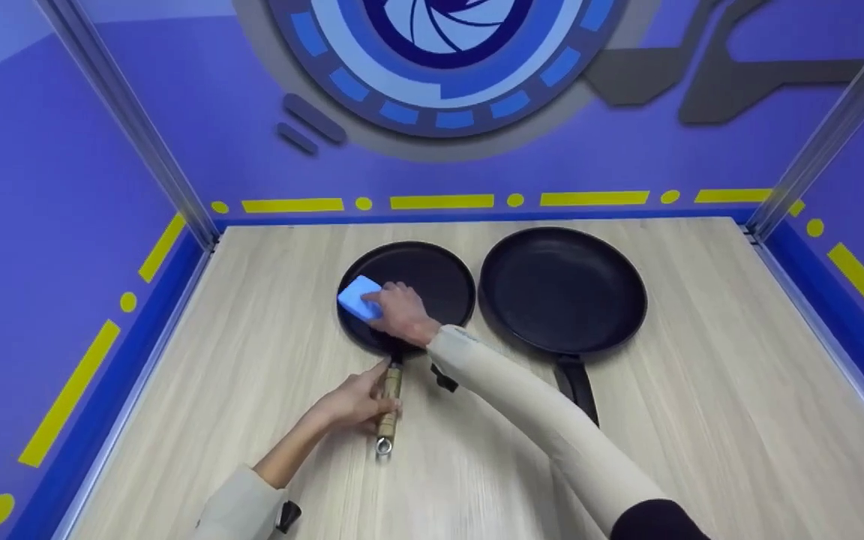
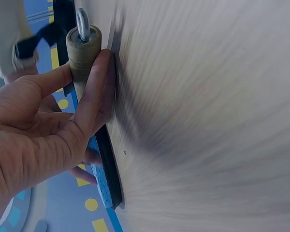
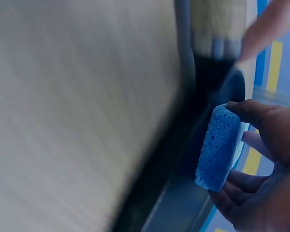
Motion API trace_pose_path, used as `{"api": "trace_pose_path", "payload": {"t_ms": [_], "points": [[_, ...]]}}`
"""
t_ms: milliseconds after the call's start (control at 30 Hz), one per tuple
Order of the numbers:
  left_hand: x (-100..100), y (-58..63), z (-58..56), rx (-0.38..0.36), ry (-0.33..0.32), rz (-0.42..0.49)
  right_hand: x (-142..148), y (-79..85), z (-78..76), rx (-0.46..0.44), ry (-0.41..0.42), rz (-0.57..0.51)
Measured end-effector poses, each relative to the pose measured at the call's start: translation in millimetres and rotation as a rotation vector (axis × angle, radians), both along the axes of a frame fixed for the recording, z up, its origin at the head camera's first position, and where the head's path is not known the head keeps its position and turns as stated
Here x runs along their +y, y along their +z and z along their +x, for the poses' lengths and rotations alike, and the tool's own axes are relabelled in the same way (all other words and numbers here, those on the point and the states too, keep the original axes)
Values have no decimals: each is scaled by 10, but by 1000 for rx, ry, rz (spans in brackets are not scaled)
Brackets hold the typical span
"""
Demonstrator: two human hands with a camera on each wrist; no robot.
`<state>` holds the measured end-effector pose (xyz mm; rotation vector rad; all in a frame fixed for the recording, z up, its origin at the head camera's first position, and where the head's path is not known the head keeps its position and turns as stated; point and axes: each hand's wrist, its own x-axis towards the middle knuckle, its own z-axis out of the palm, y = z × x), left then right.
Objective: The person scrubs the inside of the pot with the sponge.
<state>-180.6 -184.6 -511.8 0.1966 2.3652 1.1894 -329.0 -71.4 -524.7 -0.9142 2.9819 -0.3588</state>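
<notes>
Table (image 1: pixel 237 375), pale wood-grain; violet-blue walls (image 1: pixel 64 187), yellow dashes (image 1: pixel 293 205). Left hand (image 1: pixel 349 401): thumb and fingers gripping tan handle (image 1: pixel 393 381), at six o'clock of small black pan (image 1: pixel 439 285). Blue sponge (image 1: pixel 355 300), nine o'clock on that pan, pinched by right hand (image 1: pixel 402 311). Large black pan (image 1: pixel 563 292), three o'clock of the small one. Roundel (image 1: pixel 417 86), twelve o'clock, top cut off; small pan's rim blurred in right wrist view
</notes>
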Motion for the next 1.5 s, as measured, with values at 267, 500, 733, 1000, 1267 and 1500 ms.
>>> {"api": "trace_pose_path", "payload": {"t_ms": [267,500,733,1000,1267,1500], "points": [[21,-10,20,-21,19,6,50,-30,-330,16,-179,66],[-18,8,-7,-18,14,-9,358,10,-523,-61,-255,37],[-7,28,33,-83,71,-17,684,50,-495,-62,-321,81],[9,29,8,-72,59,-20,813,97,-308,-47,-245,181],[-16,52,-13,-97,71,-10,838,274,-46,-151,-75,83],[12,44,25,-108,67,0,975,484,133,-110,-42,33]]}}
